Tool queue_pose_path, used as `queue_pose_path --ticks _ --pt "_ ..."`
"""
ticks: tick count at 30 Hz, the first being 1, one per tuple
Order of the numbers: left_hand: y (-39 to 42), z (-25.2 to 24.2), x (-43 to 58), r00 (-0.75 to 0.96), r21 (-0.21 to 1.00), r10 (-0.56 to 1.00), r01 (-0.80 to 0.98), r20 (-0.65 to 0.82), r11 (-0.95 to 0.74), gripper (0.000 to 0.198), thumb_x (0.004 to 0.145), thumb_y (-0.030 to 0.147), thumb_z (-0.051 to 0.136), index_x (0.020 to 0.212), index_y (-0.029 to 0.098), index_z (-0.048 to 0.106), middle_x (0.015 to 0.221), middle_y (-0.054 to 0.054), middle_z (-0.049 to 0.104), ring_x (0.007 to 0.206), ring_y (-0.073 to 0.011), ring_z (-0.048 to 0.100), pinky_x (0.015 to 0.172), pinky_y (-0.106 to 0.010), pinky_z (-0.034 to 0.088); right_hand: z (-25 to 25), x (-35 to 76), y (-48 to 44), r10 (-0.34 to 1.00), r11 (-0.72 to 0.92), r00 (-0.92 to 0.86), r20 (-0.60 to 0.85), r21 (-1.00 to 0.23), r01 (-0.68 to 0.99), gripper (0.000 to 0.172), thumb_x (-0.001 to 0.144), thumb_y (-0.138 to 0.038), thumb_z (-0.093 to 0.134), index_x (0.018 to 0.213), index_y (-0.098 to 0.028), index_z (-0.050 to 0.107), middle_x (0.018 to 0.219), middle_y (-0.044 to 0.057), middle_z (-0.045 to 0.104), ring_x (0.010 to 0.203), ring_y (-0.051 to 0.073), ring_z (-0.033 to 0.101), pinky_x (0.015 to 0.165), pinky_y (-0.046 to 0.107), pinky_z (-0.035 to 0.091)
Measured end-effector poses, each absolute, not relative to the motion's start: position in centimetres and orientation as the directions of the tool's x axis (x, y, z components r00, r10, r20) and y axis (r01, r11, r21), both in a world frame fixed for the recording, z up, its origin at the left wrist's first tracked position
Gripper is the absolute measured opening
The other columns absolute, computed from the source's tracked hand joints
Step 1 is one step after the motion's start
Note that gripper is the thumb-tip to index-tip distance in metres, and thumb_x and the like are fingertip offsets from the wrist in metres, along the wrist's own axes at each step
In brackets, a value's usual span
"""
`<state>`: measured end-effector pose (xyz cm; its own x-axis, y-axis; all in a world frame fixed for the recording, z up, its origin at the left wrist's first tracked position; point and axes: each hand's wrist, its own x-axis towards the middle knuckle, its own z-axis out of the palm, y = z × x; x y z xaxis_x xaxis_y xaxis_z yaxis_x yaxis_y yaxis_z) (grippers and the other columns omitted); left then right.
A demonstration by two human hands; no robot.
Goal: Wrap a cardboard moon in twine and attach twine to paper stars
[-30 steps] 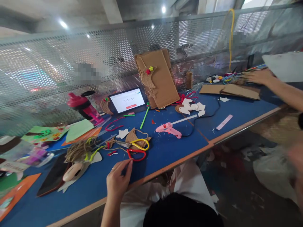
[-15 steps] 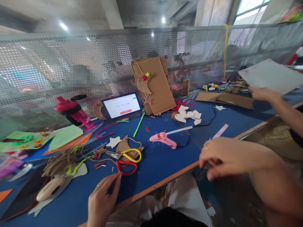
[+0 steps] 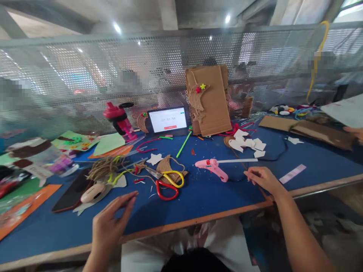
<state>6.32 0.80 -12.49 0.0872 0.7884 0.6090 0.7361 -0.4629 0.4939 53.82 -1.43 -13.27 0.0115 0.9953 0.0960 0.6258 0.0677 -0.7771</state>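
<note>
Tabletop (image 3: 218,198) is smooth blue with a pale wooden edge strip along the near side. My left hand (image 3: 112,223), lower left, sits over the near edge, fingers spread wide with nothing in them, nearest a pale oval object (image 3: 93,192). My right hand (image 3: 262,180), lower centre-right, is low over the blue surface, fingers loosely curled and apparently empty. A thin brown stick (image 3: 241,166) runs close to those fingers; I cannot tell if they touch it.

Pink hot glue gun (image 3: 211,167) lies on its side just left of my right hand, a white glue stick (image 3: 238,160) projecting from it and a black cord (image 3: 273,158) curving away. Metal scissors (image 3: 167,187) with one red and one yellow plastic loop lie centre, beside a coarse twine bundle (image 3: 104,168). Upper centre, a corrugated cardboard panel (image 3: 214,100) stands slightly tilted. A pink plastic bottle (image 3: 119,119) stands upright, left of a tablet (image 3: 167,120).
</note>
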Motion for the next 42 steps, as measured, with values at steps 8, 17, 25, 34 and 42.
queue_pose_path --ticks 8,17,25,34,42 --pt "2.2 -12.5 4.1 0.025 0.358 0.7 0.846 0.714 -0.395 0.038 0.088 0.053 0.051 0.089 0.021 0.072 0.083 -0.001 0.074 0.063 -0.0136 0.068 0.062 -0.02 0.052 -13.9 53.2 -1.2 0.976 0.125 0.062 0.208 -0.774 0.621 0.041 0.087 -0.054 0.053 0.069 -0.019 0.061 0.059 0.002 0.059 0.053 0.014 0.053 0.051 0.025 0.04" --pt "3.0 -14.0 3.4 0.079 0.244 0.728 0.913 0.681 -0.327 0.029 0.09 0.044 0.051 0.09 0.024 0.073 0.086 0.002 0.075 0.073 -0.0151 0.07 0.064 -0.021 0.052 -11.2 46.8 1.7 0.925 0.321 -0.216 0.312 -0.339 0.884 0.037 0.084 -0.049 0.061 0.109 -0.022 0.066 0.097 0.007 0.071 0.083 0.022 0.066 0.072 0.03 0.046" --pt "3.1 -14.2 3.4 0.26 0.072 0.685 0.906 0.68 -0.416 0.034 0.094 0.041 0.046 0.089 0.02 0.072 0.081 -0.001 0.075 0.067 -0.0135 0.07 0.055 -0.018 0.05 -11.7 47.7 5.3 0.874 0.306 -0.173 0.454 -0.238 0.922 0.027 0.095 -0.035 0.045 0.084 -0.016 0.061 0.078 0.008 0.067 0.07 0.019 0.062 0.064 0.027 0.04" --pt "2.8 -13.4 4.5 0.362 -0.069 0.583 0.884 0.727 -0.463 0.046 0.097 0.043 0.036 0.081 0.018 0.071 0.072 -0.001 0.074 0.064 -0.014 0.071 0.055 -0.02 0.051 -11.8 48.8 11.9 0.901 0.15 -0.081 0.426 -0.131 0.98 0.025 0.094 -0.032 0.05 0.089 -0.012 0.064 0.085 0.013 0.071 0.078 0.023 0.065 0.063 0.028 0.036" --pt "3.0 -14.2 4.3 0.334 -0.032 0.615 0.893 0.714 -0.448 0.038 0.096 0.039 0.043 0.084 0.017 0.072 0.076 -0.002 0.074 0.067 -0.0152 0.071 0.058 -0.021 0.051 -13.8 48.8 12.1 0.893 0.12 -0.052 0.446 -0.125 0.985 0.033 0.097 -0.04 0.042 0.082 -0.016 0.06 0.081 0.01 0.067 0.071 0.021 0.062 0.057 0.027 0.032"
